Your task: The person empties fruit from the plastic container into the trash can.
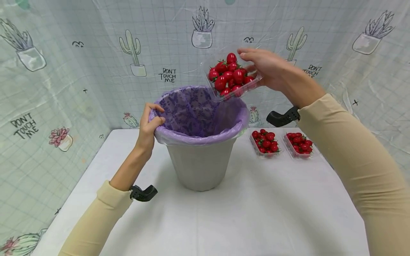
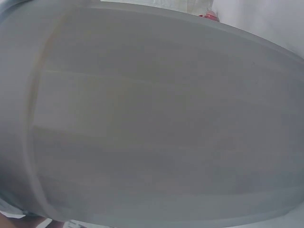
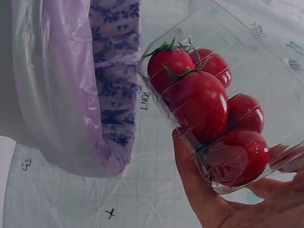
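A grey bin [image 1: 201, 165] stands upright, lined with a purple patterned bag [image 1: 196, 139] folded over its rim. At the left of that rim, my left hand [image 1: 150, 122] grips the bag-covered edge between thumb and fingers. Up above the bin's right side, my right hand [image 1: 269, 67] holds a clear plastic container [image 1: 248, 88] by its right end. The container is tilted down to the left, and red cherry tomatoes [image 1: 229, 76] with some green stems lie inside it. In the left wrist view the bin's side [image 2: 166, 114] fills nearly everything and the hand is mostly hidden.
Two more clear containers of cherry tomatoes, the left one [image 1: 266, 143] and the right one [image 1: 299, 145], rest at the back right of the white table [image 1: 198, 220]. A patterned curtain [image 1: 102, 64] surrounds the table at the back and sides.
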The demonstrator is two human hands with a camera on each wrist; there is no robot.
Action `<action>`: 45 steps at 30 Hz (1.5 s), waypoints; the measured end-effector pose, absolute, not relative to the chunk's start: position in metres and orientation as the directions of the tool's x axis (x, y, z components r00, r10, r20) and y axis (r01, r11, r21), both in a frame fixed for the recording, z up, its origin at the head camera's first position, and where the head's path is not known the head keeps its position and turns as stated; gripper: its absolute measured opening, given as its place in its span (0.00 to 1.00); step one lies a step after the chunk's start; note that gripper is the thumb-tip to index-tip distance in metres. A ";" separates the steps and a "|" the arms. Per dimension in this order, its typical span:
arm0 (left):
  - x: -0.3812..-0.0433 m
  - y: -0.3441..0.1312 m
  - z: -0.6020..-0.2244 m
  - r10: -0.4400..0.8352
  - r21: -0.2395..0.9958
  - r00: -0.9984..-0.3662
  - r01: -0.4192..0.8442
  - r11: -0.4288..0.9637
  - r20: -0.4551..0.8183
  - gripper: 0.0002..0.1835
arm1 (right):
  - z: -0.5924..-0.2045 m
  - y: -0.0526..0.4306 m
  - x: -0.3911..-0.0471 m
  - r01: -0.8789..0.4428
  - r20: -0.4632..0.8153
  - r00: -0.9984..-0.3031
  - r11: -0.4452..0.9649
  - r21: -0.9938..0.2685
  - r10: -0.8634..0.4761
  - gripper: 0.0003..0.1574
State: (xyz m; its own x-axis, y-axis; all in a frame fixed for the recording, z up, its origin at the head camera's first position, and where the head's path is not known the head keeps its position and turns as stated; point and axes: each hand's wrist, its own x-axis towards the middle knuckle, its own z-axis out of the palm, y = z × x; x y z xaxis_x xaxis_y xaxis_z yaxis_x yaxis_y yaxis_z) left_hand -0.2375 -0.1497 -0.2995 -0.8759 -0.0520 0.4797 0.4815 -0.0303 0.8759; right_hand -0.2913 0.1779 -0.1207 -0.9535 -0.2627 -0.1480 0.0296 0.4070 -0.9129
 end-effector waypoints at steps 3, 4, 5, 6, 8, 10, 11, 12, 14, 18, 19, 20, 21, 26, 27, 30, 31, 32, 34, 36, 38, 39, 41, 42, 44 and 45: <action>-0.237 -0.149 -0.299 -0.053 0.876 -0.876 0.481 -0.033 0.479 0.14 | -0.121 0.176 -0.292 0.021 -0.142 -0.953 0.412 -0.911 -0.266 0.33; -0.237 -0.149 -0.299 -0.053 0.876 -0.876 0.481 -0.035 0.479 0.14 | -0.121 0.175 -0.292 0.016 -0.138 -0.954 0.411 -0.911 -0.267 0.33; -0.237 -0.149 -0.299 -0.053 0.876 -0.877 0.480 -0.036 0.478 0.14 | -0.121 0.175 -0.292 0.010 -0.133 -0.954 0.413 -0.911 -0.269 0.33; -0.237 -0.149 -0.299 -0.053 0.877 -0.877 0.480 -0.037 0.477 0.14 | -0.121 0.174 -0.292 0.006 -0.129 -0.954 0.413 -0.911 -0.270 0.33; -0.237 -0.148 -0.299 -0.054 0.877 -0.878 0.479 -0.039 0.476 0.14 | -0.122 0.173 -0.292 -0.007 -0.119 -0.954 0.416 -0.909 -0.275 0.33; -0.237 -0.148 -0.298 -0.054 0.878 -0.878 0.478 -0.039 0.475 0.14 | -0.122 0.171 -0.292 -0.014 -0.111 -0.954 0.412 -0.911 -0.278 0.33; -0.237 -0.148 -0.298 -0.054 0.878 -0.878 0.477 -0.038 0.475 0.14 | -0.122 0.171 -0.292 -0.019 -0.108 -0.953 0.414 -0.910 -0.282 0.33; -0.237 -0.149 -0.298 -0.053 0.878 -0.879 0.477 -0.038 0.475 0.14 | -0.122 0.170 -0.292 -0.023 -0.106 -0.953 0.416 -0.909 -0.285 0.33; -0.236 -0.149 -0.298 -0.052 0.878 -0.879 0.477 -0.039 0.475 0.14 | -0.122 0.168 -0.292 -0.031 -0.101 -0.952 0.418 -0.908 -0.290 0.34; -0.236 -0.149 -0.299 -0.051 0.878 -0.879 0.477 -0.044 0.475 0.14 | -0.124 0.166 -0.292 -0.057 -0.082 -0.951 0.429 -0.901 -0.298 0.34; -0.237 -0.149 -0.299 -0.052 0.878 -0.878 0.478 -0.044 0.475 0.14 | -0.124 0.166 -0.293 -0.063 -0.075 -0.952 0.430 -0.901 -0.298 0.34; -0.237 -0.149 -0.299 -0.053 0.877 -0.878 0.478 -0.045 0.476 0.14 | -0.124 0.165 -0.293 -0.069 -0.071 -0.952 0.432 -0.899 -0.299 0.34; -0.237 -0.149 -0.299 -0.053 0.877 -0.878 0.478 -0.045 0.476 0.14 | -0.124 0.165 -0.293 -0.075 -0.066 -0.952 0.435 -0.897 -0.300 0.34; -0.236 -0.149 -0.299 -0.057 0.876 -0.877 0.479 -0.048 0.477 0.14 | -0.123 0.163 -0.294 -0.094 -0.050 -0.952 0.444 -0.891 -0.303 0.34; -0.236 -0.148 -0.299 -0.058 0.876 -0.877 0.480 -0.048 0.477 0.14 | -0.123 0.163 -0.294 -0.099 -0.046 -0.952 0.447 -0.889 -0.303 0.34; -0.236 -0.148 -0.299 -0.059 0.877 -0.878 0.477 -0.050 0.475 0.14 | -0.124 0.162 -0.294 -0.108 -0.034 -0.954 0.449 -0.887 -0.297 0.33; -0.236 -0.148 -0.299 -0.059 0.878 -0.879 0.476 -0.051 0.474 0.14 | -0.124 0.162 -0.294 -0.111 -0.030 -0.955 0.449 -0.887 -0.296 0.33; -0.236 -0.148 -0.298 -0.059 0.878 -0.879 0.476 -0.051 0.473 0.14 | -0.124 0.162 -0.295 -0.114 -0.027 -0.955 0.451 -0.885 -0.295 0.33; -0.236 -0.148 -0.298 -0.057 0.879 -0.880 0.475 -0.052 0.472 0.14 | -0.124 0.162 -0.295 -0.119 -0.022 -0.955 0.451 -0.884 -0.296 0.33; -0.236 -0.148 -0.298 -0.058 0.879 -0.880 0.475 -0.051 0.472 0.14 | -0.124 0.162 -0.295 -0.124 -0.020 -0.954 0.453 -0.883 -0.299 0.34; -0.236 -0.148 -0.298 -0.059 0.879 -0.880 0.475 -0.048 0.472 0.14 | -0.124 0.161 -0.295 -0.129 -0.015 -0.953 0.454 -0.882 -0.302 0.34; -0.236 -0.148 -0.298 -0.060 0.879 -0.880 0.474 -0.048 0.472 0.14 | -0.124 0.161 -0.295 -0.130 -0.014 -0.953 0.452 -0.882 -0.302 0.34; -0.236 -0.148 -0.298 -0.063 0.879 -0.880 0.474 -0.046 0.471 0.14 | -0.124 0.160 -0.294 -0.132 -0.010 -0.953 0.448 -0.884 -0.302 0.34; -0.236 -0.148 -0.298 -0.063 0.879 -0.880 0.474 -0.045 0.471 0.14 | -0.124 0.160 -0.294 -0.134 -0.008 -0.953 0.446 -0.885 -0.302 0.34; -0.236 -0.148 -0.298 -0.065 0.880 -0.880 0.473 -0.046 0.470 0.14 | -0.123 0.160 -0.294 -0.139 -0.002 -0.953 0.444 -0.885 -0.304 0.34; -0.236 -0.148 -0.298 -0.066 0.880 -0.880 0.473 -0.046 0.470 0.14 | -0.123 0.159 -0.294 -0.140 -0.001 -0.953 0.443 -0.886 -0.304 0.34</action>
State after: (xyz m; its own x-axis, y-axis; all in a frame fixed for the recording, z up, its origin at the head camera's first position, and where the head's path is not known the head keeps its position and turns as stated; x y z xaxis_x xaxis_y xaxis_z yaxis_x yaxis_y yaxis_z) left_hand -0.2362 -0.1476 -0.2980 -0.8802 -0.0661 0.4700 0.4732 -0.0462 0.8797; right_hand -0.2939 0.1593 -0.1233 -0.9528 -0.3036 -0.0011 -0.1401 0.4426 -0.8857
